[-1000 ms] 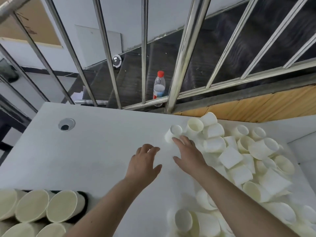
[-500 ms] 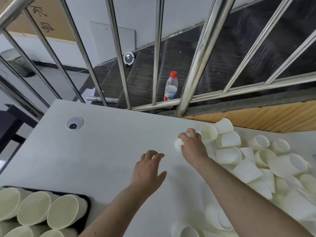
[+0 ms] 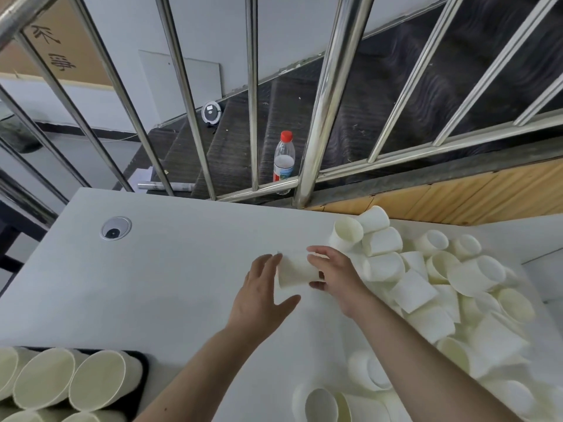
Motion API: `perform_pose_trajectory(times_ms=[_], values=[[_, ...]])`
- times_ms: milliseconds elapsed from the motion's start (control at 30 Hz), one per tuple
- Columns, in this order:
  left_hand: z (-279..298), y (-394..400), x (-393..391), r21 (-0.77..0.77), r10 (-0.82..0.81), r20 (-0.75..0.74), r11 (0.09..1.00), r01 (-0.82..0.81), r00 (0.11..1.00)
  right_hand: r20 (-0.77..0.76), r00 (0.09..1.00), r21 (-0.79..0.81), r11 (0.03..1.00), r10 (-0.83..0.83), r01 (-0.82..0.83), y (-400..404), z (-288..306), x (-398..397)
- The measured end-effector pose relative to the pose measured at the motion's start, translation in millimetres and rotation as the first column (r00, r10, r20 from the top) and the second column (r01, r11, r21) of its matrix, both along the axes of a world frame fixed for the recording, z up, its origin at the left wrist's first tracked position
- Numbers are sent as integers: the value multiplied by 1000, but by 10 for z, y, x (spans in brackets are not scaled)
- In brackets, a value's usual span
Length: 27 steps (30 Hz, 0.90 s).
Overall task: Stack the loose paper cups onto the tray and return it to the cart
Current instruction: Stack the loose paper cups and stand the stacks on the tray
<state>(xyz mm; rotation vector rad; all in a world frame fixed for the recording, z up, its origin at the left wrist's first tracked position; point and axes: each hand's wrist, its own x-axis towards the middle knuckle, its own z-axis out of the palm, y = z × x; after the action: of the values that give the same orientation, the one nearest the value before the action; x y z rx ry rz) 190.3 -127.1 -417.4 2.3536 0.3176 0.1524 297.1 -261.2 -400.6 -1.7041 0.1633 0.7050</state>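
Observation:
My right hand (image 3: 336,277) grips a white paper cup (image 3: 294,271) lying on its side just above the white table (image 3: 158,269). My left hand (image 3: 263,295) is spread beside the cup's wide end, fingertips touching its rim. A heap of loose paper cups (image 3: 426,287) covers the table's right side, and more cups (image 3: 329,403) lie near the front edge. At the bottom left, a black tray (image 3: 143,368) holds rows of stacked cups (image 3: 97,380) lying sideways.
A steel stair railing (image 3: 323,102) runs along the table's far edge. Behind it a red-capped plastic bottle (image 3: 284,159) stands on dark steps. A round cable grommet (image 3: 115,228) sits in the table's left part. A wooden panel (image 3: 457,193) borders the far right.
My right hand took a cup from the heap's left edge and drew it leftward. My left hand rose to meet its open end. The camera view shifted downward and nearer.

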Motion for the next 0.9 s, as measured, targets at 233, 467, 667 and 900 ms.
perform_pose_trajectory(times_ms=[233, 467, 667, 900], values=[[163, -178, -25, -187, -36, 121, 981, 59, 992, -431, 902, 365, 907, -37, 211, -372, 14, -199], [149, -306, -74, -269, -58, 92, 960, 81, 994, -213, 976, 184, 979, -42, 82, -640, 48, -355], [74, -354, -107, 119, -137, -191, 980, 162, 972, 311, 818, -832, 555, 484, -12, -1122, -23, -414], [-74, -435, -149, 189, -182, -290, 952, 243, 940, 91, 795, -953, 283, 600, -104, -1358, -141, -466]])
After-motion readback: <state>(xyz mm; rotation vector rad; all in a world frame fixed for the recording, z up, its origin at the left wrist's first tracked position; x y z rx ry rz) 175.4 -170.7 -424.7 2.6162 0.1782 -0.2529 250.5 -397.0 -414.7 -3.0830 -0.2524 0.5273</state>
